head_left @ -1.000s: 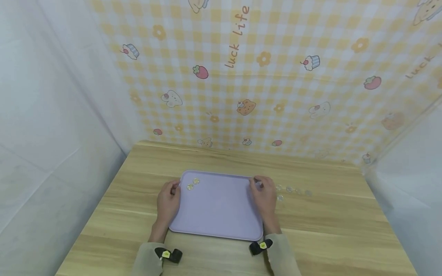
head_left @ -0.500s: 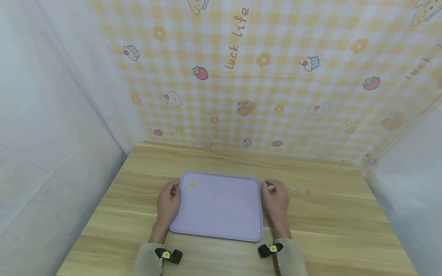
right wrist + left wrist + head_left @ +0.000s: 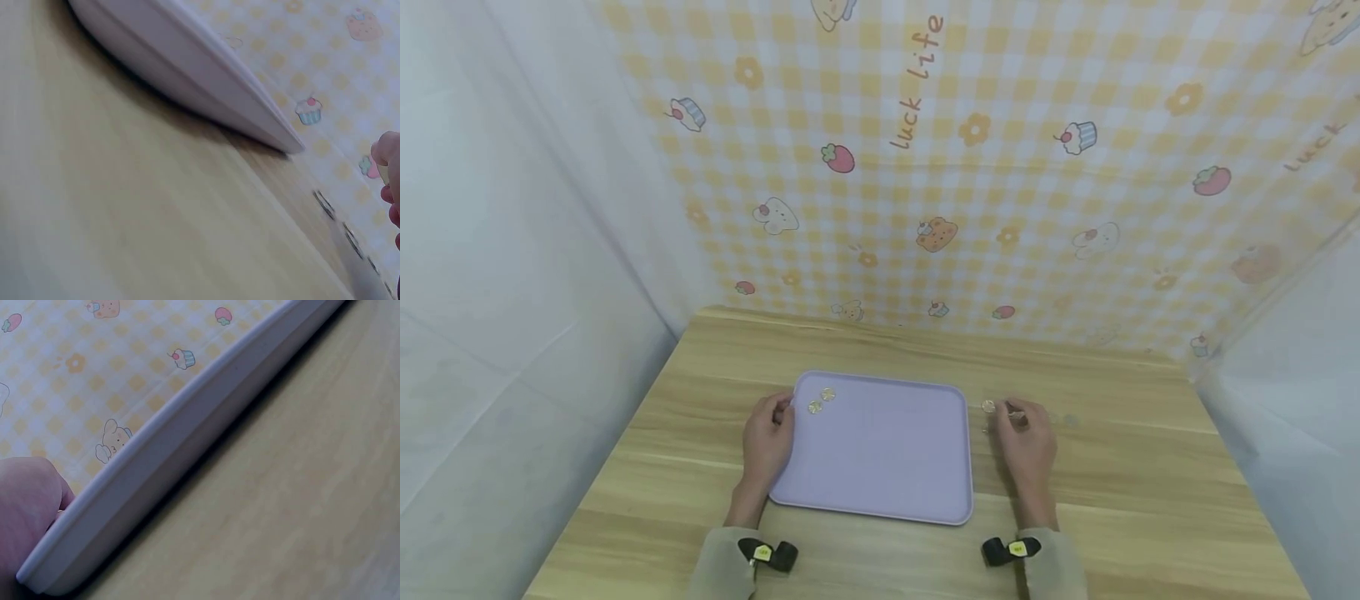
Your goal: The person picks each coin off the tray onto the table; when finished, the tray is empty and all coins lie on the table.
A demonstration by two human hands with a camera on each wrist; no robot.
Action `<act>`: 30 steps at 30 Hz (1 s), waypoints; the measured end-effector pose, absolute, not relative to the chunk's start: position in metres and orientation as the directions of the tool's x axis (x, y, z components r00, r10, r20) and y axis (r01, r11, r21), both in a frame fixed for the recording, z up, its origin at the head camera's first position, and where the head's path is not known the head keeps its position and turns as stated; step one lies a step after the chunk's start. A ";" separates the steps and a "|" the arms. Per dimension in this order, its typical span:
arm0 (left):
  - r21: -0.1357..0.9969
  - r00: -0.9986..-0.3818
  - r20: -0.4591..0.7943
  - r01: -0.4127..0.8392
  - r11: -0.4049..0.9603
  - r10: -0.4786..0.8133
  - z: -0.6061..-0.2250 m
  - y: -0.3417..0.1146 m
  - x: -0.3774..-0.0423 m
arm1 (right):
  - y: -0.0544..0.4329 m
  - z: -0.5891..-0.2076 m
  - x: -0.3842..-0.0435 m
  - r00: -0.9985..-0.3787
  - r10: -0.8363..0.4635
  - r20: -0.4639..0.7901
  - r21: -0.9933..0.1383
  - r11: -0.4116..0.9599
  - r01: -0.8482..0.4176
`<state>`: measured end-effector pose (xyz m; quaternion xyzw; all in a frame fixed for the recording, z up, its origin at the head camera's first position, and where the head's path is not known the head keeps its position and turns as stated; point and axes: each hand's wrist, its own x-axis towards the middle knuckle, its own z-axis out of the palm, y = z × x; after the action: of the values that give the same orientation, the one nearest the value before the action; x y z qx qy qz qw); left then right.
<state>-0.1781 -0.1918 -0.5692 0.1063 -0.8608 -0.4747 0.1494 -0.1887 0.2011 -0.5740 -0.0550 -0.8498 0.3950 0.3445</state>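
Note:
A shallow lilac tray (image 3: 880,450) lies on the wooden table, and my left hand (image 3: 767,442) grips its left rim with curled fingers. Two small gold-coloured coins (image 3: 822,401) sit inside near the far left corner. Right of the tray, my right hand (image 3: 1028,442) hovers over a row of coins, thumb and forefinger bent toward each other. A pale bit shows between these fingers, too small to tell whether it is a held coin. One coin (image 3: 988,406) lies just left of the fingertips, a fainter one (image 3: 1071,420) to the right. My hand hides others; several coins (image 3: 354,244) show edge-on in the right wrist view.
The wooden table (image 3: 1120,492) extends on both sides of the tray. A yellow checked cloth (image 3: 880,183) with cartoon prints hangs behind it, and white sheets (image 3: 512,250) close off the sides. Small black cameras (image 3: 1011,550) are strapped at both wrists.
My right hand has moved right, from above the tray's right edge to the row of coins, uncovering the tray's far right corner. My left hand, the tray and its two coins stay put.

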 end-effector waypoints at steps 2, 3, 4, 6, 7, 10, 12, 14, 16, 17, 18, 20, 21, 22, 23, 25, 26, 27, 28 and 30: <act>0.848 -0.933 0.156 -0.041 0.528 -0.324 -0.570 -0.192 -0.178 | 0.206 -0.573 -0.186 -0.767 0.386 0.513 -0.718 0.683 -0.136; 0.848 -0.933 0.159 -0.039 0.528 -0.324 -0.570 -0.192 -0.178 | 0.208 -0.573 -0.185 -0.771 0.394 0.500 -0.720 0.684 -0.118; 0.848 -0.932 0.161 -0.037 0.529 -0.324 -0.570 -0.192 -0.179 | 0.210 -0.573 -0.184 -0.775 0.401 0.488 -0.725 0.681 -0.103; 0.846 -0.932 0.166 -0.033 0.531 -0.323 -0.571 -0.193 -0.179 | 0.214 -0.572 -0.182 -0.783 0.410 0.468 -0.726 0.684 -0.075; 0.845 -0.932 0.169 -0.032 0.534 -0.322 -0.572 -0.193 -0.179 | 0.216 -0.572 -0.181 -0.785 0.414 0.460 -0.726 0.684 -0.065; 0.844 -0.933 0.170 -0.030 0.536 -0.318 -0.572 -0.193 -0.179 | 0.221 -0.572 -0.177 -0.793 0.417 0.444 -0.732 0.679 -0.052; 0.845 -0.934 0.167 -0.029 0.533 -0.316 -0.572 -0.193 -0.178 | 0.225 -0.572 -0.175 -0.795 0.418 0.439 -0.732 0.680 -0.047; 0.848 -0.935 0.162 -0.032 0.529 -0.315 -0.571 -0.192 -0.177 | 0.228 -0.572 -0.173 -0.800 0.428 0.421 -0.742 0.669 -0.032; 0.849 -0.935 0.160 -0.033 0.528 -0.316 -0.571 -0.193 -0.177 | 0.232 -0.573 -0.172 -0.798 0.436 0.417 -0.739 0.673 -0.018; 0.849 -0.934 0.162 -0.032 0.527 -0.317 -0.571 -0.193 -0.177 | 0.235 -0.574 -0.172 -0.797 0.444 0.410 -0.741 0.671 -0.007; 0.848 -0.934 0.164 -0.031 0.529 -0.319 -0.572 -0.193 -0.178 | 0.237 -0.575 -0.172 -0.797 0.446 0.408 -0.734 0.680 0.004; 0.847 -0.933 0.167 -0.031 0.530 -0.320 -0.572 -0.192 -0.178 | 0.243 -0.576 -0.172 -0.794 0.448 0.411 -0.723 0.691 0.016; 0.847 -0.932 0.169 -0.029 0.531 -0.320 -0.572 -0.192 -0.178 | 0.246 -0.577 -0.172 -0.795 0.444 0.414 -0.717 0.697 0.016; 0.847 -0.932 0.169 -0.028 0.530 -0.320 -0.572 -0.192 -0.178 | 0.249 -0.578 -0.172 -0.796 0.443 0.412 -0.712 0.702 0.023; 0.849 -0.932 0.169 -0.028 0.528 -0.320 -0.572 -0.192 -0.178 | 0.251 -0.578 -0.172 -0.796 0.445 0.409 -0.710 0.704 0.028; 0.850 -0.934 0.165 -0.027 0.526 -0.316 -0.572 -0.192 -0.178 | 0.256 -0.579 -0.170 -0.795 0.449 0.408 -0.712 0.702 0.031; 0.850 -0.935 0.165 -0.027 0.526 -0.314 -0.572 -0.192 -0.178 | 0.258 -0.579 -0.170 -0.790 0.453 0.413 -0.714 0.700 0.029; 0.850 -0.936 0.165 -0.026 0.526 -0.312 -0.572 -0.192 -0.178 | 0.259 -0.579 -0.169 -0.786 0.453 0.422 -0.711 0.703 0.024; 0.851 -0.935 0.166 -0.024 0.525 -0.312 -0.572 -0.192 -0.178 | 0.261 -0.579 -0.168 -0.781 0.450 0.433 -0.709 0.705 0.014; 0.851 -0.934 0.170 -0.022 0.524 -0.315 -0.572 -0.193 -0.178 | 0.262 -0.580 -0.167 -0.782 0.414 0.465 -0.688 0.726 -0.024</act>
<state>-0.1780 -0.1930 -0.5715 0.0980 -0.8594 -0.4778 0.1535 -0.1666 0.2620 -0.5796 -0.1114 -0.8754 0.3533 0.3105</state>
